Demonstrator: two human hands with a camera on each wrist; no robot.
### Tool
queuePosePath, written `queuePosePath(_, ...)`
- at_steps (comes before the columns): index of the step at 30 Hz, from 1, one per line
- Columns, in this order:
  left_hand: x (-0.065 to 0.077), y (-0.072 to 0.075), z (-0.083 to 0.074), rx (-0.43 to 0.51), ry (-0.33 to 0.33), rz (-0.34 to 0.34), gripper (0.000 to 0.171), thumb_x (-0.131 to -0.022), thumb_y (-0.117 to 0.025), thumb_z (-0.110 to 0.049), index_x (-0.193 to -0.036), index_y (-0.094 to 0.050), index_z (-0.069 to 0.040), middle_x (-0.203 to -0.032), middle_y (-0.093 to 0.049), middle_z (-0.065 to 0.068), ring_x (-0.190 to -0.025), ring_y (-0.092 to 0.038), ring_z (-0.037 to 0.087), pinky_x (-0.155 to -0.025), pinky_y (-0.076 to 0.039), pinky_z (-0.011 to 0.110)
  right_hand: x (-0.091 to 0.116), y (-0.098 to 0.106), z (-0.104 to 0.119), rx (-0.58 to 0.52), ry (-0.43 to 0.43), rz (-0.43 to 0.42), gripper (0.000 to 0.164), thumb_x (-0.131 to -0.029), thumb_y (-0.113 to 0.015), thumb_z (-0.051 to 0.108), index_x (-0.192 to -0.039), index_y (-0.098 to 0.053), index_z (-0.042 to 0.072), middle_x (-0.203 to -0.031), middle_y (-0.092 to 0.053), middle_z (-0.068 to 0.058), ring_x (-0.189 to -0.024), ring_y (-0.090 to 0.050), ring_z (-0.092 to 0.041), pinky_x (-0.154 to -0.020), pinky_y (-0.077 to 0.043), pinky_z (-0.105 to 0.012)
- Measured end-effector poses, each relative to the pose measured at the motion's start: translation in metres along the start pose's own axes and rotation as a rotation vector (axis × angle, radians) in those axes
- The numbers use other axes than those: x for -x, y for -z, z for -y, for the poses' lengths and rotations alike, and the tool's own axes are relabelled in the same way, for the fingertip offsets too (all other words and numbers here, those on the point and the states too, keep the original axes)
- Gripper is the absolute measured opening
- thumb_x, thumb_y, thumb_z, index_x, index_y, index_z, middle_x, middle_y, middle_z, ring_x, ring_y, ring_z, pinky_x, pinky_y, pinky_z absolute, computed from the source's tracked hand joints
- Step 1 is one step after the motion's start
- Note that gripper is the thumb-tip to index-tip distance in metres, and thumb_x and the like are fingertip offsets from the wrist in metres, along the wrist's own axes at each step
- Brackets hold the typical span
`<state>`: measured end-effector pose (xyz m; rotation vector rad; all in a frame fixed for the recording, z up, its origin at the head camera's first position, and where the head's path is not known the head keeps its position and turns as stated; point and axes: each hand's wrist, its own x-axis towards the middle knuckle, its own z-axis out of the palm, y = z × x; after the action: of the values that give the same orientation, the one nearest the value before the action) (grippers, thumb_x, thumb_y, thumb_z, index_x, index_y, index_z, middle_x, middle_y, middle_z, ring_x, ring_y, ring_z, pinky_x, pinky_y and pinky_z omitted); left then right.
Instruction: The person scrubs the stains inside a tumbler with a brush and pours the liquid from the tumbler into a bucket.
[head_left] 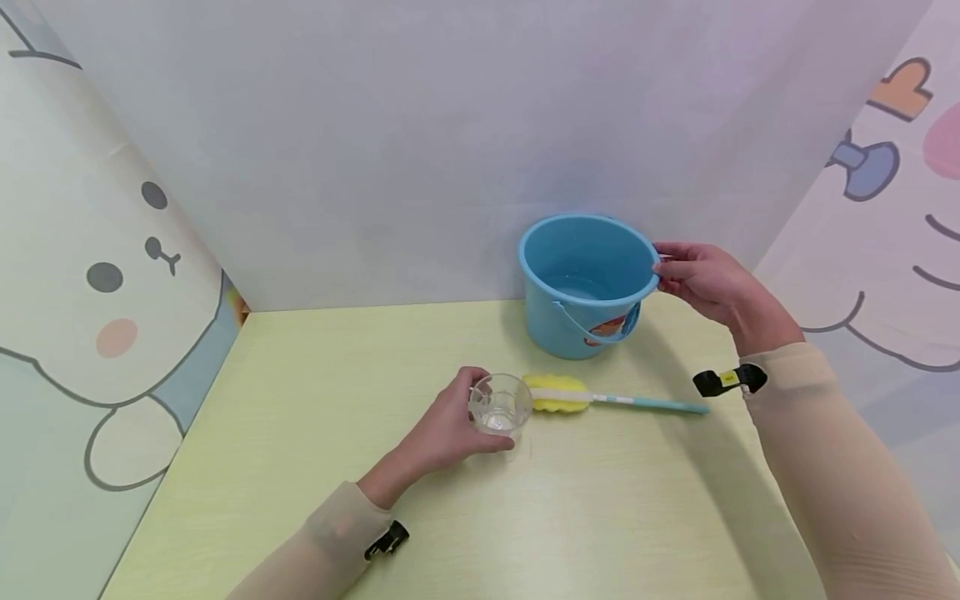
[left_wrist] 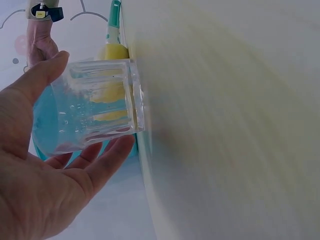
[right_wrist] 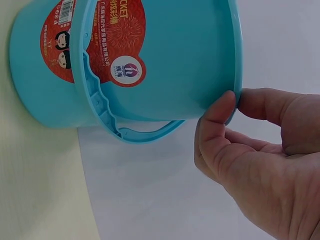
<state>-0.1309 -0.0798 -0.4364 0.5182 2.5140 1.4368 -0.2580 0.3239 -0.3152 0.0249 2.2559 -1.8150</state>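
Observation:
My left hand [head_left: 459, 423] grips a clear ribbed glass [head_left: 500, 406] that stands on the pale green table [head_left: 300, 400]. In the left wrist view the thumb and fingers [left_wrist: 107, 160] wrap round the glass [left_wrist: 100, 107]. My right hand [head_left: 678, 271] pinches the right rim of a blue plastic bucket [head_left: 585, 283] at the back of the table. In the right wrist view the thumb [right_wrist: 215, 125] presses the rim's outside of the bucket [right_wrist: 150, 65], whose handle hangs down. Some water shows inside the bucket.
A cleaning brush with a yellow sponge head [head_left: 557, 393] and a teal handle [head_left: 652, 405] lies just right of the glass, in front of the bucket. Cartoon-printed panels wall in the table on the left, back and right.

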Motion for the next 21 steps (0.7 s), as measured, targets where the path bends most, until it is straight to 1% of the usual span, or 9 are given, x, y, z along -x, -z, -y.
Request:
queuePosePath(5, 0.000, -0.001, 0.001, 0.009, 0.006, 0.008, 0.098, -0.073, -0.100, -0.031, -0.148, -0.041, -0.010, -0.143, -0.055, 0.008, -0.122, -0.058, 0.025, -0.099, -0.053, 0.044, 0.000, -0.001, -0.001, 0.015, -0.002, -0.011, 0.062, -0.113, -0.053, 0.015, -0.167, -0.025, 0.001, -0.141, -0.054, -0.012, -0.106, -0.065, -0.014, -0.091, -0.056, -0.021)
queuePosePath(8, 0.001, -0.001, 0.002, 0.016, 0.012, 0.016, 0.101, -0.073, -0.101, -0.031, -0.151, -0.040, -0.010, -0.145, -0.054, 0.009, -0.121, -0.059, 0.027, -0.097, -0.054, 0.044, 0.001, -0.002, -0.001, 0.031, 0.004, -0.021, 0.062, -0.113, -0.053, 0.016, -0.166, -0.026, 0.000, -0.136, -0.058, -0.009, -0.104, -0.065, -0.013, -0.090, -0.056, -0.021)
queuePosePath(12, 0.003, 0.001, 0.000, 0.029, 0.020, 0.027, 0.106, -0.073, -0.101, -0.033, -0.155, -0.038, -0.010, -0.146, -0.052, 0.008, -0.121, -0.058, 0.030, -0.099, -0.053, 0.045, 0.001, -0.002, -0.003, 0.066, 0.022, -0.042, 0.061, -0.113, -0.053, 0.016, -0.165, -0.028, -0.002, -0.129, -0.063, -0.004, -0.101, -0.066, -0.012, -0.089, -0.056, -0.020)
queuePosePath(14, 0.004, 0.003, -0.001, 0.029, 0.026, 0.026, 0.107, -0.073, -0.100, -0.037, -0.156, -0.038, -0.011, -0.146, -0.051, 0.006, -0.122, -0.057, 0.030, -0.100, -0.053, 0.046, 0.002, -0.002, -0.005, 0.104, 0.034, -0.057, 0.060, -0.113, -0.053, 0.018, -0.164, -0.030, -0.002, -0.130, -0.062, -0.006, -0.100, -0.066, -0.011, -0.089, -0.056, -0.020)
queuePosePath(16, 0.004, 0.006, -0.002, 0.021, 0.031, 0.017, 0.107, -0.075, -0.099, -0.043, -0.157, -0.038, -0.012, -0.144, -0.051, 0.003, -0.124, -0.057, 0.028, -0.102, -0.053, 0.047, 0.004, -0.003, -0.007, 0.158, 0.047, -0.079, 0.059, -0.113, -0.054, 0.021, -0.164, -0.033, -0.002, -0.134, -0.060, -0.011, -0.099, -0.066, -0.010, -0.089, -0.056, -0.020)
queuePosePath(18, 0.004, 0.009, -0.003, 0.019, 0.029, 0.003, 0.103, -0.079, -0.095, -0.047, -0.157, -0.038, -0.013, -0.143, -0.053, 0.003, -0.125, -0.058, 0.027, -0.104, -0.053, 0.049, 0.006, -0.002, -0.010, 0.229, 0.061, -0.102, 0.061, -0.113, -0.053, 0.026, -0.164, -0.033, -0.001, -0.139, -0.057, -0.016, -0.098, -0.065, -0.011, -0.088, -0.056, -0.020)
queuePosePath(21, 0.002, 0.016, -0.003, 0.032, 0.017, -0.026, 0.093, -0.086, -0.088, -0.050, -0.156, -0.039, -0.013, -0.142, -0.054, 0.004, -0.128, -0.058, 0.030, -0.105, -0.052, 0.051, 0.011, -0.001, -0.013, 0.324, 0.077, -0.136, 0.068, -0.113, -0.052, 0.036, -0.165, -0.029, 0.000, -0.144, -0.052, -0.022, -0.099, -0.062, -0.014, -0.084, -0.056, -0.018)
